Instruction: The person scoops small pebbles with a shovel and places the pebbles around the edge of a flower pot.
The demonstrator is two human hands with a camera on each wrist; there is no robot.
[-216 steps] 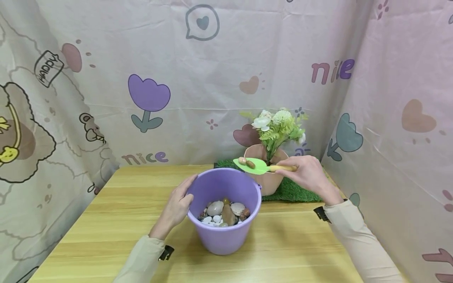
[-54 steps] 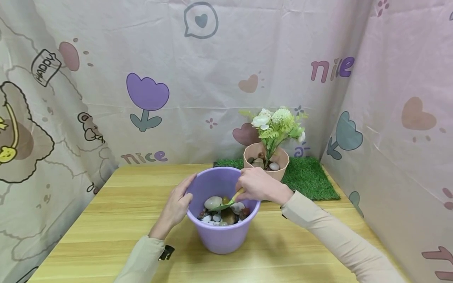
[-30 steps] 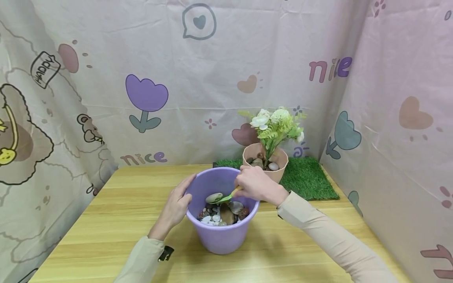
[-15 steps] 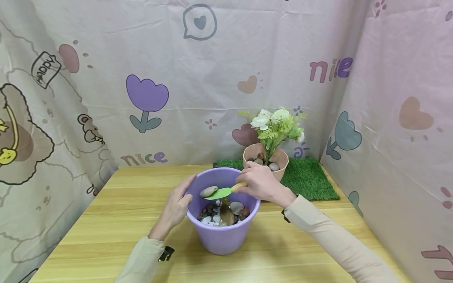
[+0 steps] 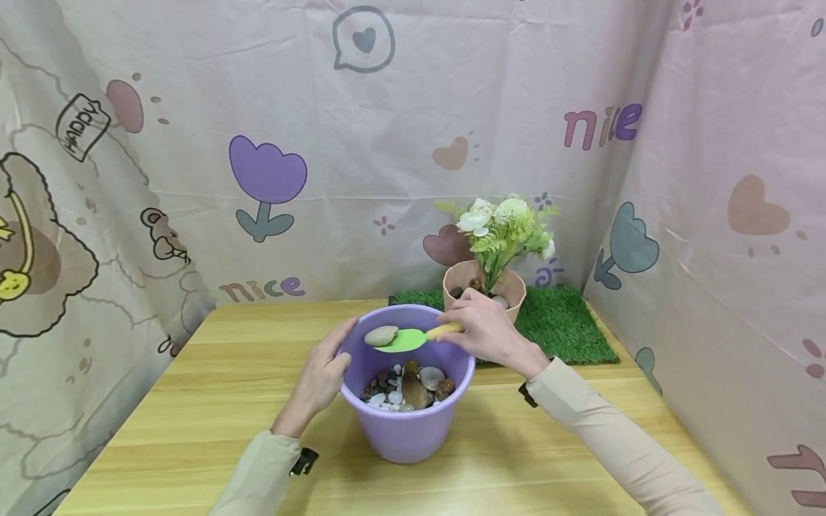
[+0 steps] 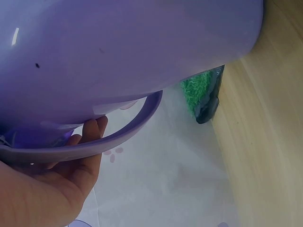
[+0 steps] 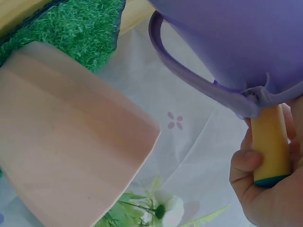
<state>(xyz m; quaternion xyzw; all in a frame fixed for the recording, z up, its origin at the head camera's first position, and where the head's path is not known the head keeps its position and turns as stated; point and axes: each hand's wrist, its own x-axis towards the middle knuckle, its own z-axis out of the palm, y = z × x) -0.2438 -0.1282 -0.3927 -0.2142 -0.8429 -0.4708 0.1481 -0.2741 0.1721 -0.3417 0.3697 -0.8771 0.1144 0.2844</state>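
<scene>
My left hand [image 5: 320,373] holds the left rim of a purple bucket [image 5: 408,436]. Its fingers curl near the rim and the bucket's handle [image 6: 128,132] in the left wrist view. A small trowel with a light green blade [image 5: 410,341] and a yellow handle [image 7: 270,146] is gripped by my right hand [image 5: 489,335], at the bucket's right side. On the blade, inside the bucket's mouth, lies an oval grey-beige stone [image 5: 381,336]. Below it, a brown stone [image 5: 416,390], white pebbles [image 5: 379,401] and several other stones cover the bucket's bottom.
Behind the bucket to the right, a pink flowerpot [image 7: 80,137] with white flowers [image 5: 475,218] and some stones stands on a green turf mat [image 5: 561,333]. The wooden table [image 5: 258,358] meets a printed curtain [image 5: 361,143] at the back.
The trowel was over the flowerpot with small stones, then went down into the bucket. It has now risen with the grey-beige stone on its blade. The left hand stays on the rim.
</scene>
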